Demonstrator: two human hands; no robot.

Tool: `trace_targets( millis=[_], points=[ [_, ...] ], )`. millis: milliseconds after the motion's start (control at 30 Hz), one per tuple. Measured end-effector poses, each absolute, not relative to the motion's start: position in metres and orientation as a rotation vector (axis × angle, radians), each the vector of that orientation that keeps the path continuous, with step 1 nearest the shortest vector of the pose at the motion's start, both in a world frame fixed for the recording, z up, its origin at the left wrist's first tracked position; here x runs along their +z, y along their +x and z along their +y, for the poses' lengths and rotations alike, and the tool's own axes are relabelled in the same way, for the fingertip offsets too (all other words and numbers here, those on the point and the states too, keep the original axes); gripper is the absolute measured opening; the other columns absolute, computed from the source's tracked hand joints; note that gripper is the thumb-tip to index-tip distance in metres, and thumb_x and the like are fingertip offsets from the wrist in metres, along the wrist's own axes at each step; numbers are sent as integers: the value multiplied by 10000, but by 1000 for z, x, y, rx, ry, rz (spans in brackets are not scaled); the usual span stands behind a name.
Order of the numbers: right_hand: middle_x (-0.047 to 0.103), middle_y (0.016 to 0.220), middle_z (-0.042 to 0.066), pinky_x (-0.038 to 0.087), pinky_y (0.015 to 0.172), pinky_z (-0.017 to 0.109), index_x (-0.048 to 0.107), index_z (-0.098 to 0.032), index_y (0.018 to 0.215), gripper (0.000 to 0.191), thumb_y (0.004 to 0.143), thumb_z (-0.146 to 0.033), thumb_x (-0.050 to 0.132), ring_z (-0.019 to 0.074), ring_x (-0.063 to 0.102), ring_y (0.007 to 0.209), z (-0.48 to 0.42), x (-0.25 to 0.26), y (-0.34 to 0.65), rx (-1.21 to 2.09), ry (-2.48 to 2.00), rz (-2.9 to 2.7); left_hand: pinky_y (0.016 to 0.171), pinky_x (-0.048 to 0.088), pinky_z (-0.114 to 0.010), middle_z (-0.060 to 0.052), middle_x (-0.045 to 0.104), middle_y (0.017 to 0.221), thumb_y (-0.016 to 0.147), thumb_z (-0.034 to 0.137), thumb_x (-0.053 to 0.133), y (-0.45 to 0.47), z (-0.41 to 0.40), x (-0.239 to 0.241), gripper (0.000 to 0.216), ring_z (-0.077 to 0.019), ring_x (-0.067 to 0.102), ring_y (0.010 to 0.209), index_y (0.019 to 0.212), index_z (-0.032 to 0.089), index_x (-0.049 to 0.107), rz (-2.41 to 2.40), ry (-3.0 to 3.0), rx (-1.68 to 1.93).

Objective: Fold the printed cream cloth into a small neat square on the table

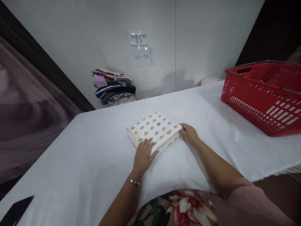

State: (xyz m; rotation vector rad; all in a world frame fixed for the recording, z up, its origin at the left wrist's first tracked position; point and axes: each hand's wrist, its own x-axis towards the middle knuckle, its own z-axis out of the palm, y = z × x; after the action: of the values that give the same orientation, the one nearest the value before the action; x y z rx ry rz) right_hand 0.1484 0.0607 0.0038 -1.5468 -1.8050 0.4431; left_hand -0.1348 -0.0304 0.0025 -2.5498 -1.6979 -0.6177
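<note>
A folded white cloth lies in the middle of the table, printed with grey mouse-head shapes and a few coloured ones in yellow, blue and red. Its layers show along the near edges. My left hand rests on the near corner, fingers stretched over the top and thumb by the front edge; a bracelet circles that wrist. At the right corner, my right hand pinches the cloth's edge, with the fingertips partly hidden.
A white sheet covers the table. On the right stands a red plastic basket. Behind the far edge is a stack of folded clothes, below paper notes on the wall. A dark flat object lies at the near left.
</note>
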Motion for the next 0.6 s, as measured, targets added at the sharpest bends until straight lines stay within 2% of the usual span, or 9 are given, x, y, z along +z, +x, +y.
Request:
trace_targets(
  millis=[233, 600],
  points=[
    [683, 1012, -10, 456, 752, 291, 635, -264, 1088, 363, 767, -207, 475, 171, 599, 832, 60, -9, 161, 640, -1428, -1813, 1097, 284, -452, -61, 459, 1408, 918, 405, 451, -138, -32, 3, 405, -245, 362, 1334, 1274, 228, 529, -1670, -2579, -600],
    [688, 1030, 5, 433, 763, 288, 650, -262, 1066, 349, 779, -221, 454, 192, 593, 886, 58, -2, 159, 593, -1479, -1872, 1098, 287, -445, -51, 450, 1416, 945, 389, 404, -137, -35, 1, 395, -230, 361, 1333, 1278, 207, 515, -1661, -2523, -524]
  ],
)
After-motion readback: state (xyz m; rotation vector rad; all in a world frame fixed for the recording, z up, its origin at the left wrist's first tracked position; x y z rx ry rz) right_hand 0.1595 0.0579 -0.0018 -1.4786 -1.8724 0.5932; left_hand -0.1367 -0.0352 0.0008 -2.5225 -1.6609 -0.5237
